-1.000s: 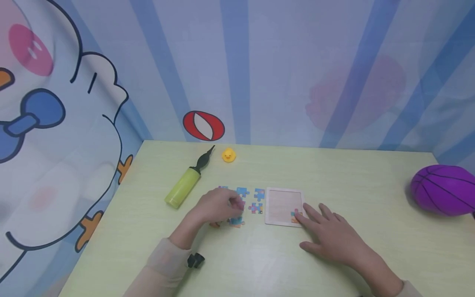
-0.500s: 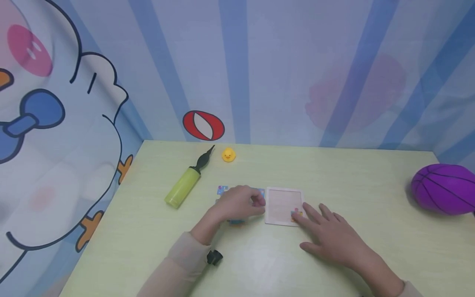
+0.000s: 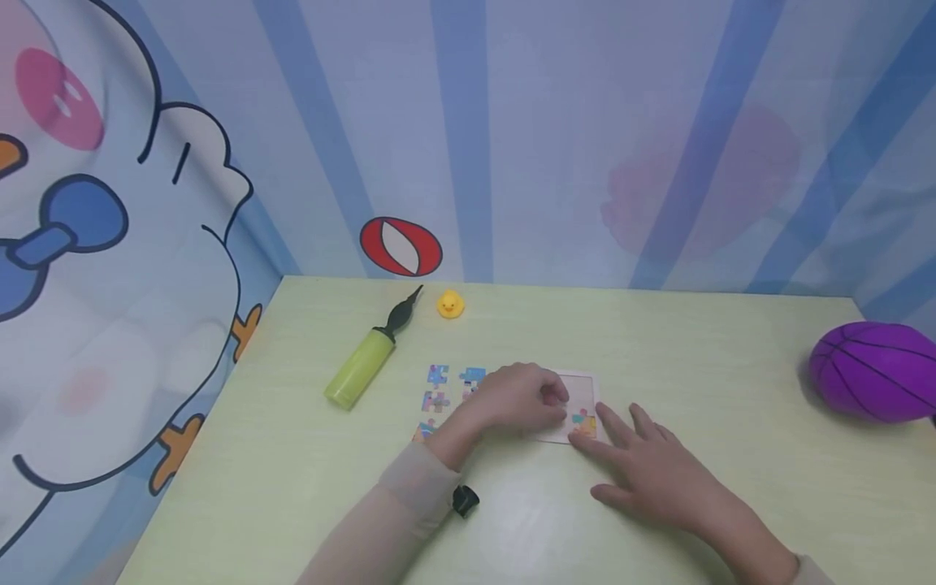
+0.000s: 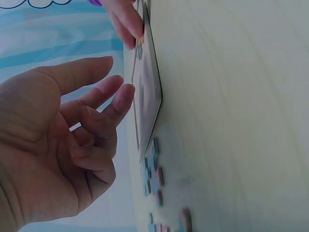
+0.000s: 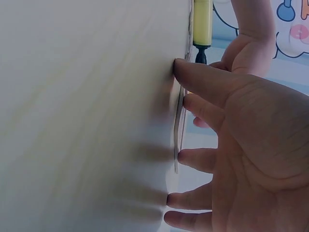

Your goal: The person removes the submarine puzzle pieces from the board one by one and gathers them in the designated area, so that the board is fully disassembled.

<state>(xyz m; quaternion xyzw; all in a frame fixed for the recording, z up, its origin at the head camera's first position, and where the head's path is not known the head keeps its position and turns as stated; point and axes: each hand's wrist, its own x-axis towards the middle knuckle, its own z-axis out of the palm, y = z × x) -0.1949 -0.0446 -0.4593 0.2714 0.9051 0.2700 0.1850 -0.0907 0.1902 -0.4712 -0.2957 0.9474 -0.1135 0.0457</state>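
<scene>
A shallow square puzzle tray lies on the table, with one jigsaw piece in its lower right corner. My left hand is over the tray's left part and hides it. In the left wrist view, its thumb and first fingers are apart with nothing seen between them, and the other fingers are loosely bent. The right hand spreads its fingers flat at the tray's right and lower edges, touching the rim. Left of the tray lie loose jigsaw pieces, some hidden behind the left hand and forearm.
A yellow-green hand pump with a black nozzle lies at the back left, near a small yellow rubber duck. A purple ball sits at the table's right edge. A printed curtain hangs behind the table.
My left hand has moved right, from over the loose pieces to over the tray. The right index finger has slid off the piece in the tray to the lower rim.
</scene>
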